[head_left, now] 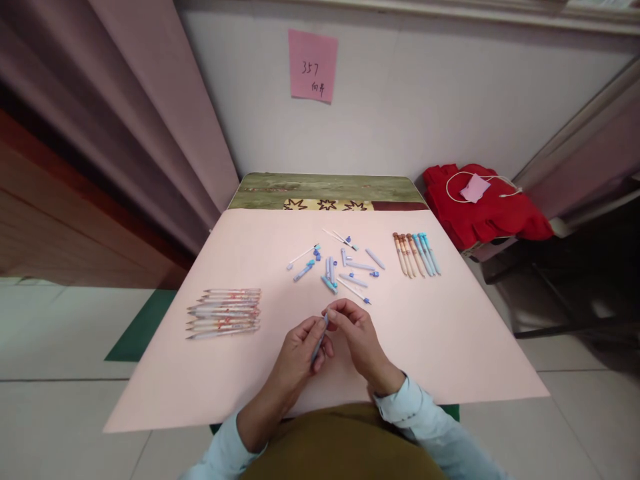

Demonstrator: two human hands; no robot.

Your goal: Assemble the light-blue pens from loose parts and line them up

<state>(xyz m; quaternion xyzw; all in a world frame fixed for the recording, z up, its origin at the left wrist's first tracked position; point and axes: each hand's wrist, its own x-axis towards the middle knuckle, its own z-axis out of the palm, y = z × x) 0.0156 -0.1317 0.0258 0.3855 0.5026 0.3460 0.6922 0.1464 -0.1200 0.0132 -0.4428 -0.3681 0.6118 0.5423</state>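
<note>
Near the front of the table, my left hand [303, 348] is closed around a light-blue pen barrel [318, 347], which slants upward. My right hand [357, 331] pinches at the barrel's upper end; whatever small part sits between those fingertips is hidden. Just beyond both hands lie loose pen parts: pale-blue barrel pieces [360, 265], a thin white refill [353, 288] with a blue end, and small dark-blue pieces [317, 254]. A blue clip section [303, 271] rests to the left among them.
Several pens with red-patterned barrels [225, 312] lie in a row at the left. Brown-topped and blue-topped pens [416, 255] are lined up at the right. Pink paper [450, 347] covers the table. A red cloth [480, 213] with a white cable stands beyond the right edge.
</note>
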